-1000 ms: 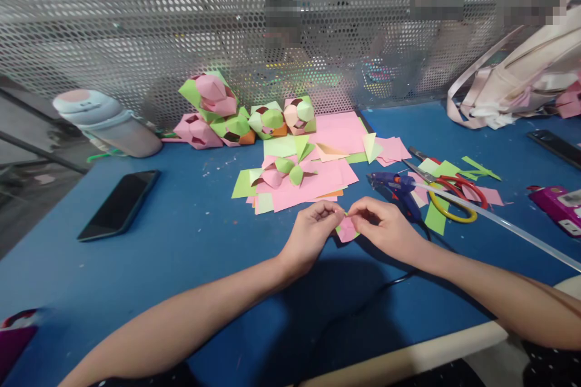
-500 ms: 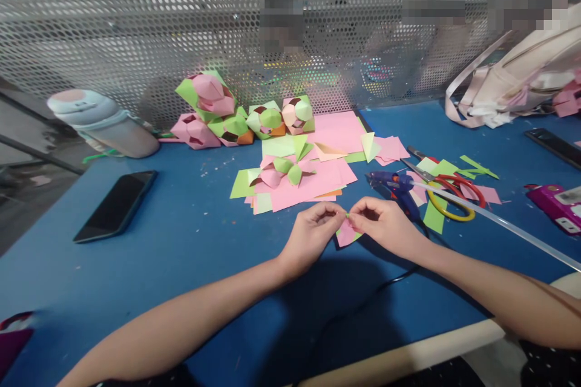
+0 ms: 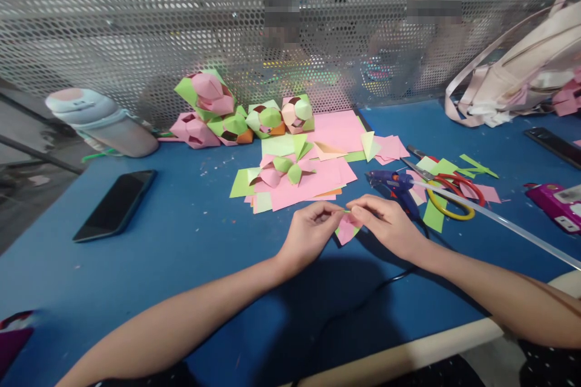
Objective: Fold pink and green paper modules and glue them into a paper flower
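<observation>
Between my hands is a small folded pink and green paper piece (image 3: 348,230), held just above the blue table (image 3: 204,278). My left hand (image 3: 311,233) pinches its left upper edge between thumb and fingers. On the opposite side, my right hand (image 3: 385,224) grips the upper right edge, thumb against the fold. Part of the paper is hidden under the fingertips. Beyond the hands lies a stack of pink paper sheets (image 3: 318,184) with curled green and pink petals (image 3: 284,169) on top. Right of my right hand rests a blue glue gun (image 3: 394,181) with a long clear glue stick.
Scissors (image 3: 454,214) with yellow and red handles lie among paper scraps. Several folded paper balls (image 3: 209,97) stand along the perforated metal panel (image 3: 136,30). A bottle (image 3: 104,124) and phone (image 3: 115,205) are left; a bag (image 3: 517,72) and purple power strip (image 3: 556,205) right.
My right fingers have shifted slightly on the top edge of the paper piece, and the pink face now shows more. Both hands stay in nearly the same place; the view has shifted a little.
</observation>
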Action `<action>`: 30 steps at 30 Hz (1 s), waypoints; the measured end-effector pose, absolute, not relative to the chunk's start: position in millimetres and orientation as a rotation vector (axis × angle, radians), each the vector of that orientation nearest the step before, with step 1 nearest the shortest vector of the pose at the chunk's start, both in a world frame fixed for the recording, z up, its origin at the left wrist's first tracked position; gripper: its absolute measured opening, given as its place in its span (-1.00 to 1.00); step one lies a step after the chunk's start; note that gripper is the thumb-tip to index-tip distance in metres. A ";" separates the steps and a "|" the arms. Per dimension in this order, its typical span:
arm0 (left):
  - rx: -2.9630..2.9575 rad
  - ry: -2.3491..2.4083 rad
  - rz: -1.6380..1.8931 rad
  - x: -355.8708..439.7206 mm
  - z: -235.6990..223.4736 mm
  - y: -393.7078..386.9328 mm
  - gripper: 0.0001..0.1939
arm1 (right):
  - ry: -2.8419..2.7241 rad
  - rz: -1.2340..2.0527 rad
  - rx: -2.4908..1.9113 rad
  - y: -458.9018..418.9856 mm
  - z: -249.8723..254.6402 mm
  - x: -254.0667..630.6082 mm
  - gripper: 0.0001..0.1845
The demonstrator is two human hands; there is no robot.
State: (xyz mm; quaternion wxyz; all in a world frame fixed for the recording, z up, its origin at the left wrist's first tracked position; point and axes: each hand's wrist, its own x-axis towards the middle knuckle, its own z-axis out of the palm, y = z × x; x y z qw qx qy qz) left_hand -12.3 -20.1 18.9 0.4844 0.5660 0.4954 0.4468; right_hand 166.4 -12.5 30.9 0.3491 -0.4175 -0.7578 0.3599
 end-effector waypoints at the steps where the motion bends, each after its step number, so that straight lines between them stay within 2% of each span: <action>1: 1.374 1.213 1.090 -12.2 18.2 -20.1 -0.88 | -1.952 0.932 -1.092 -12.3 30.3 166.4 -0.81; 4: 1.361 1.197 1.074 -11.3 16.4 -20.5 -0.90 | -1.970 0.839 -1.088 -11.4 24.5 165.3 -0.90; 8: 1.362 1.138 0.998 -9.6 15.3 -21.7 -0.95 | -2.071 0.615 -0.967 -10.7 16.9 163.6 -0.83; 11: 1.345 1.123 0.945 -9.3 15.1 -22.5 -0.90 | -2.143 0.508 -0.891 -10.6 15.5 163.8 -0.81; 20: 1.312 1.205 1.046 -11.7 13.9 -19.6 -0.90 | -2.012 0.846 -1.049 -10.5 19.0 166.7 -0.85; 23: 1.282 1.190 1.052 -10.4 13.3 -19.2 -0.89 | -2.010 0.755 -1.053 -10.5 15.6 165.6 -0.89; 30: 1.270 1.125 0.972 -8.5 13.0 -21.3 -0.86 | -2.090 0.542 -0.941 -9.4 9.6 165.5 -0.81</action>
